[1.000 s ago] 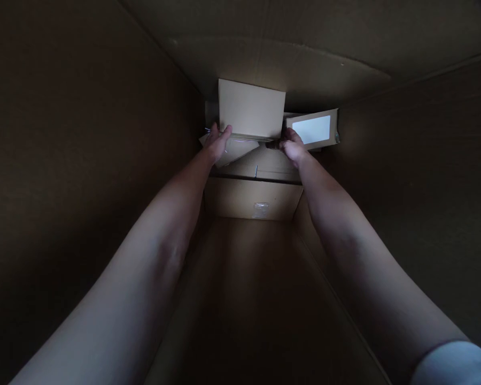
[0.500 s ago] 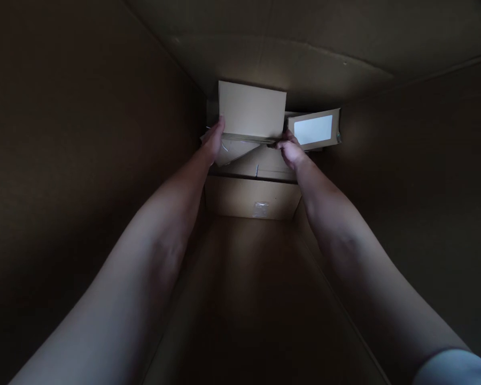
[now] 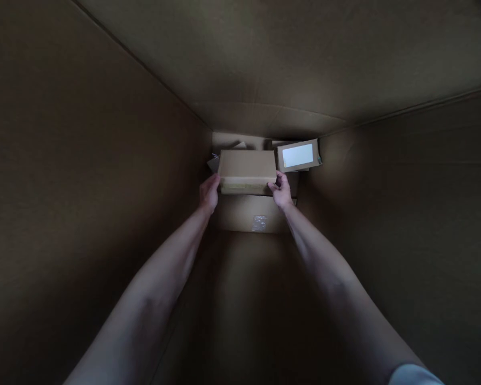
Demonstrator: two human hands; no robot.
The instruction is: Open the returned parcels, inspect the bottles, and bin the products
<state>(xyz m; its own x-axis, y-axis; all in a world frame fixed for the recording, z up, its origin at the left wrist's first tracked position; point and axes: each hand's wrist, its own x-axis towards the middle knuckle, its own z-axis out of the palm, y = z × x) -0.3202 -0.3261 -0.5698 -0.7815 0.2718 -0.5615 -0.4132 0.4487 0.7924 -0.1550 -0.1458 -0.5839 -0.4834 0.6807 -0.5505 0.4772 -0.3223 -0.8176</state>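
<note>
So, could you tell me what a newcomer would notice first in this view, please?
Two bare arms reach deep into a large, dim cardboard carton. At its far end, the left hand and right hand grip the ends of a small brown box. Just right of it, a pale label on another box catches the light.

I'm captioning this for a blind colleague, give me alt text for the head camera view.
Deep inside a large dim cardboard carton, two bare hands grip a small brown box by its ends, left hand and right hand. A smaller box with a pale label sits just right of it, against the far end.
</note>
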